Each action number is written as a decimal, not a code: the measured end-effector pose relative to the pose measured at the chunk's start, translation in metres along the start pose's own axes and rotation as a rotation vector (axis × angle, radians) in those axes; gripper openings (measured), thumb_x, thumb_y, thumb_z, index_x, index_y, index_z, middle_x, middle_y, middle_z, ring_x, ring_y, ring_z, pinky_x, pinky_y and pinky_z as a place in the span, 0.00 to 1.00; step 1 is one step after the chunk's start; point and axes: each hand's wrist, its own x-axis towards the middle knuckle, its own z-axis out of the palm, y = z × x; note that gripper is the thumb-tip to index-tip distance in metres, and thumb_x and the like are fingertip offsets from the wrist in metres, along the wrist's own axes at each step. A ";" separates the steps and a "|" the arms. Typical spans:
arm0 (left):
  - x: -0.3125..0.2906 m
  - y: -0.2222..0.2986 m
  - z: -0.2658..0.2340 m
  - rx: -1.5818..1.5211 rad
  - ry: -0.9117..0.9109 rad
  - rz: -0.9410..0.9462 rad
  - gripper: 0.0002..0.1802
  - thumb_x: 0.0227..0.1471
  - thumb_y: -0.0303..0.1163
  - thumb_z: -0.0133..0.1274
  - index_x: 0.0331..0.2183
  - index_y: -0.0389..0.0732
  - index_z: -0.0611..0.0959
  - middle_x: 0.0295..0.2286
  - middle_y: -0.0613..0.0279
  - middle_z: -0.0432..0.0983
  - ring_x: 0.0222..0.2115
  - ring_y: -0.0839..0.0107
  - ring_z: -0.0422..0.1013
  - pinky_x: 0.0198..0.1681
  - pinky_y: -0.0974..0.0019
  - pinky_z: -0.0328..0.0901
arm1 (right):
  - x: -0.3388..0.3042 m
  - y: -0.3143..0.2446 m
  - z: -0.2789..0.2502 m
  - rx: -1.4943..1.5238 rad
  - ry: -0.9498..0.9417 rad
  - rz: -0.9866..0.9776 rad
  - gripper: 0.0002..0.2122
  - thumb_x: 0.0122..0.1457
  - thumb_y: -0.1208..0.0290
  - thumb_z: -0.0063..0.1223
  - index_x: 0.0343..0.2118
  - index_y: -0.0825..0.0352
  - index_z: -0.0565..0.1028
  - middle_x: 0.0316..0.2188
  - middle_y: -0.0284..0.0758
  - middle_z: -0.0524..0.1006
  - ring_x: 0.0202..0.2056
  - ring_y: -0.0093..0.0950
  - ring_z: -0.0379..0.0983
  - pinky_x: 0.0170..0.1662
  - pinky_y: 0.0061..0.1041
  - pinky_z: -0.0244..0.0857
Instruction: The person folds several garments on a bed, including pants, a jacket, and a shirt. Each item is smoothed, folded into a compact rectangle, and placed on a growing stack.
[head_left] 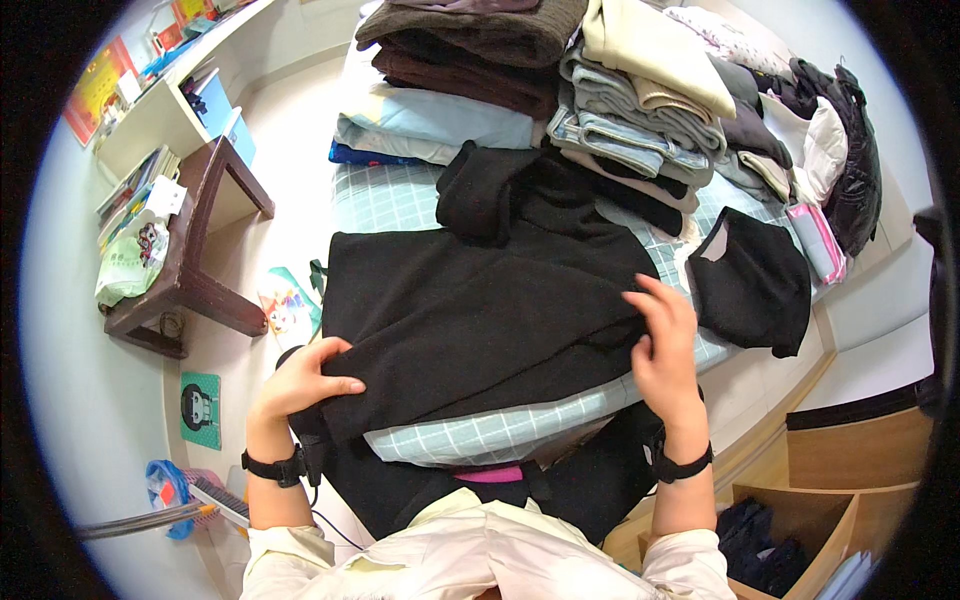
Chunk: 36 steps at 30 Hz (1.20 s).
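Nearby, folded clothes [645,105] crowd checked cloth [385,197] beyond black garment [480,310]; left grip [298,382], right grip [664,348] parted.

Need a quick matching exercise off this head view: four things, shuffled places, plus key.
Things
1. large black fabric garment
2. dark brown wooden piece of furniture
3. cream folded cloth
4. pink-and-white oblong package

Places
A. stacked above folded light-blue denim
B. beside shiny black padded fabric
C. spread between the left hand and the right hand
D. left of the pale blue-green, white-checked cloth

Pairs: 1-C, 2-D, 3-A, 4-B
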 end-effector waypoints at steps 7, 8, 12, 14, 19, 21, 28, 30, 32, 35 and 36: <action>-0.032 -0.015 0.002 -0.833 0.264 -0.103 0.16 0.57 0.25 0.60 0.48 0.37 0.77 0.40 0.63 0.78 0.39 0.75 0.74 0.45 0.69 0.70 | 0.022 0.010 0.005 0.182 -0.259 0.212 0.37 0.43 0.80 0.54 0.63 0.64 0.65 0.50 0.40 0.73 0.55 0.40 0.65 0.64 0.36 0.52; -0.030 -0.014 0.010 -1.032 0.297 0.104 0.14 0.61 0.27 0.55 0.49 0.38 0.76 0.43 0.61 0.78 0.43 0.72 0.75 0.49 0.69 0.68 | 0.023 0.016 0.000 0.259 -0.307 0.201 0.37 0.43 0.80 0.56 0.63 0.64 0.66 0.49 0.40 0.73 0.56 0.39 0.64 0.64 0.36 0.52; -0.014 0.001 0.009 -1.215 0.452 0.174 0.19 0.67 0.35 0.50 0.55 0.37 0.73 0.49 0.58 0.76 0.49 0.68 0.73 0.54 0.65 0.68 | 0.026 0.033 0.002 0.021 -0.299 -0.018 0.26 0.41 0.84 0.56 0.48 0.65 0.72 0.36 0.38 0.74 0.43 0.41 0.69 0.52 0.39 0.62; -0.007 0.009 0.000 -1.215 0.486 0.194 0.17 0.67 0.35 0.50 0.53 0.38 0.74 0.46 0.59 0.78 0.46 0.69 0.75 0.51 0.65 0.71 | 0.025 0.037 0.011 -0.097 -0.117 -0.143 0.21 0.40 0.85 0.55 0.41 0.65 0.73 0.31 0.38 0.72 0.36 0.41 0.69 0.43 0.40 0.64; -0.012 -0.007 -0.006 -1.084 0.443 0.140 0.19 0.66 0.36 0.52 0.54 0.39 0.75 0.45 0.61 0.78 0.44 0.72 0.75 0.49 0.67 0.70 | 0.002 0.052 0.015 -0.350 0.146 -0.507 0.09 0.45 0.78 0.54 0.31 0.62 0.71 0.23 0.35 0.64 0.27 0.35 0.66 0.29 0.33 0.61; -0.017 -0.030 0.012 -0.668 0.454 0.071 0.24 0.65 0.33 0.51 0.59 0.38 0.72 0.49 0.65 0.74 0.48 0.76 0.69 0.53 0.70 0.64 | -0.014 0.055 0.012 -0.464 -0.010 -0.539 0.04 0.48 0.72 0.52 0.29 0.60 0.71 0.22 0.32 0.62 0.27 0.32 0.64 0.31 0.31 0.60; -0.030 -0.085 0.053 -0.296 0.479 -0.105 0.18 0.63 0.38 0.55 0.46 0.35 0.75 0.38 0.62 0.73 0.42 0.72 0.69 0.52 0.69 0.64 | -0.035 0.029 0.002 -0.339 -0.372 -0.294 0.08 0.45 0.76 0.57 0.29 0.61 0.73 0.27 0.34 0.68 0.33 0.35 0.67 0.39 0.35 0.61; -0.029 -0.071 0.047 -0.197 0.560 -0.029 0.19 0.62 0.38 0.56 0.49 0.36 0.75 0.38 0.60 0.73 0.42 0.71 0.69 0.52 0.67 0.63 | -0.029 0.019 -0.006 -0.203 -0.360 -0.225 0.13 0.44 0.80 0.56 0.36 0.63 0.75 0.33 0.37 0.72 0.40 0.38 0.69 0.45 0.37 0.61; -0.025 -0.047 0.038 -0.085 0.561 0.109 0.27 0.54 0.35 0.63 0.53 0.39 0.76 0.46 0.56 0.75 0.49 0.62 0.71 0.56 0.63 0.63 | -0.021 0.013 -0.010 -0.091 -0.235 -0.196 0.15 0.46 0.80 0.55 0.40 0.65 0.76 0.38 0.38 0.75 0.44 0.39 0.70 0.49 0.37 0.62; -0.016 -0.007 0.028 0.266 0.504 0.387 0.31 0.48 0.33 0.67 0.54 0.39 0.77 0.52 0.54 0.74 0.54 0.56 0.70 0.59 0.59 0.62 | -0.002 0.020 -0.004 0.002 -0.254 -0.222 0.14 0.54 0.78 0.54 0.45 0.67 0.77 0.51 0.39 0.76 0.56 0.40 0.69 0.60 0.40 0.58; -0.011 0.004 0.025 0.281 0.441 0.430 0.31 0.46 0.32 0.68 0.53 0.39 0.78 0.53 0.54 0.74 0.55 0.54 0.69 0.60 0.58 0.62 | 0.003 0.024 -0.002 0.043 -0.355 -0.220 0.13 0.55 0.77 0.55 0.45 0.67 0.77 0.52 0.39 0.76 0.56 0.39 0.69 0.61 0.40 0.58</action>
